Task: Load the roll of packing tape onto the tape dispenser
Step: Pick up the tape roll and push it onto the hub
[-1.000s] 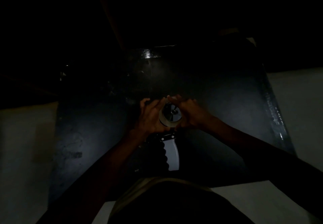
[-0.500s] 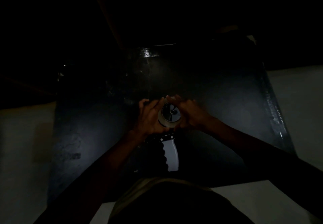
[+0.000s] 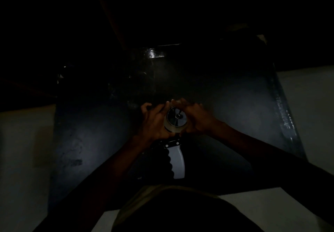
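Scene is being viewed in very dim light, from above. A dark bench (image 3: 235, 116) is being seen across the middle of the view, with a paler floor (image 3: 21, 159) showing to either side and in front of it. Near the middle of the bench, a roll of tape (image 3: 174, 123) is being held between both hands, its open side turned up toward the camera so that a spoked hub (image 3: 178, 117) is being shown inside the ring. The roll is being gripped on its left side by the left hand (image 3: 153, 121), fingers curled around the outer edge and reaching over the far rim. The right side is being clasped by the right hand (image 3: 196, 118), whose fingertips (image 3: 176, 102) are being laid over the top of the roll, close to those of the left hand. Just below the roll, toward the person, the tape dispenser (image 3: 176, 161) is being seen with its pale handle pointing back at the body and a scalloped dark grip along its left edge; a dark plate with small bright rivets is being shown where the handle meets the roll. Whether the roll is fully seated on the hub cannot be told. Both forearms are being extended in from the lower edge of the view.
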Available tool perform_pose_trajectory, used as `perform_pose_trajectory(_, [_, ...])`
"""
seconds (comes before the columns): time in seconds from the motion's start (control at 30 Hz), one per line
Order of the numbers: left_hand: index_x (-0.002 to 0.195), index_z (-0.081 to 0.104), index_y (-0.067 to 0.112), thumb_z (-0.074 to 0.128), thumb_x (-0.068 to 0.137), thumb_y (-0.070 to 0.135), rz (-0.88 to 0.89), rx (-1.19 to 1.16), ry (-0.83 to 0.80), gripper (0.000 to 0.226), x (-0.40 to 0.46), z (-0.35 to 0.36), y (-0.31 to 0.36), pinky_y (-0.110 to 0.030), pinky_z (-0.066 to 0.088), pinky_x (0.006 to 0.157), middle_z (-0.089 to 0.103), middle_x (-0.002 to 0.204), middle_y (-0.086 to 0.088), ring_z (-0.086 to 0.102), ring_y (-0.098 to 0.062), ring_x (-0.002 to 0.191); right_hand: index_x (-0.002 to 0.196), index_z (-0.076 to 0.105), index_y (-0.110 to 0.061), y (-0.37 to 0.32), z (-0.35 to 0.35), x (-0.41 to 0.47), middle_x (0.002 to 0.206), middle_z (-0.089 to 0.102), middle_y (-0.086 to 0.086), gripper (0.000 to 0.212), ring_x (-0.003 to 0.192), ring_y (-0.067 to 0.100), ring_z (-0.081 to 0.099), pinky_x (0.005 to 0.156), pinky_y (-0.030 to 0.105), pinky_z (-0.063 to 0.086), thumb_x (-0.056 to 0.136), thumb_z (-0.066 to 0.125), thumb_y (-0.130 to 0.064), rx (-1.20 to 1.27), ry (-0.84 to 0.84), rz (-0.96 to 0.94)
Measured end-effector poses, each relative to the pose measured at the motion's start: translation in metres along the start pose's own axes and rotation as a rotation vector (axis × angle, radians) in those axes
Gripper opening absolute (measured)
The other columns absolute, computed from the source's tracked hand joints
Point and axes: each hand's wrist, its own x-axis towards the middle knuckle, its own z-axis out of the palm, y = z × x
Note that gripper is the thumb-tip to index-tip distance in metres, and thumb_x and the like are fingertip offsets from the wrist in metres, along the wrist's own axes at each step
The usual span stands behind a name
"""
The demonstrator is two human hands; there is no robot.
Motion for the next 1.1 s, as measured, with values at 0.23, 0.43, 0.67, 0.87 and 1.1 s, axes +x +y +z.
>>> perform_pose_trajectory(0.23, [0.138, 0.045, 0.025, 0.048, 0.058, 0.079, 0.014, -0.032, 0.038, 0.096, 0.000, -0.003, 0.003, -0.046, 0.018, 0.106, 0.060, 0.128, 0.007, 0.055, -0.010, 0.120, 0.150, 0.019, -0.027, -0.002, -0.002, -0.001, 0.154, 0.030, 0.000, 0.116, 0.134, 0.025, 0.042, 0.109, 0.049, 0.033, 0.057, 0.087, -0.042, 0.018, 0.005, 0.009])
perform_pose_trajectory(0.43, [0.140, 0.040, 0.027, 0.055, 0.057, 0.077, -0.031, -0.089, 0.032, 0.099, -0.006, -0.015, 0.011, -0.045, 0.015, 0.107, 0.058, 0.132, 0.005, 0.051, -0.010, 0.125, 0.148, 0.025, -0.027, -0.004, -0.010, 0.004, 0.151, 0.039, 0.003, 0.121, 0.134, 0.024, 0.043, 0.110, 0.038, 0.037, 0.048, 0.091, -0.042, 0.011, -0.013, 0.029])
perform_pose_trajectory(0.67, [0.150, 0.018, 0.023, 0.063, 0.060, 0.076, -0.042, 0.030, 0.023, 0.113, -0.021, -0.017, 0.005, -0.056, 0.016, 0.110, 0.019, 0.158, -0.005, 0.018, -0.021, 0.146, 0.149, 0.023, -0.017, -0.011, 0.000, -0.010, 0.152, 0.034, 0.012, 0.114, 0.138, 0.026, 0.037, 0.115, 0.036, 0.030, 0.057, 0.090, -0.027, 0.137, 0.059, -0.007])
perform_pose_trajectory(0.87, [0.114, 0.054, 0.033, 0.075, 0.051, 0.070, -0.143, -0.233, 0.162, 0.076, -0.049, -0.022, -0.009, -0.058, 0.028, 0.104, 0.017, 0.150, -0.005, 0.030, -0.028, 0.137, 0.151, 0.015, -0.012, -0.011, 0.004, -0.018, 0.158, 0.020, 0.013, 0.119, 0.144, 0.026, 0.024, 0.112, 0.023, 0.020, 0.059, 0.090, -0.021, 0.185, 0.101, 0.065])
perform_pose_trajectory(1.1, [0.114, 0.065, 0.030, 0.067, 0.068, 0.067, -0.097, -0.004, 0.038, 0.059, -0.051, -0.026, -0.003, -0.054, 0.030, 0.109, 0.021, 0.155, -0.007, 0.023, -0.031, 0.141, 0.148, 0.026, -0.022, -0.018, 0.022, -0.055, 0.148, 0.043, 0.004, 0.102, 0.134, 0.019, 0.041, 0.103, 0.027, 0.038, 0.065, 0.086, -0.024, 0.427, 0.233, 0.211])
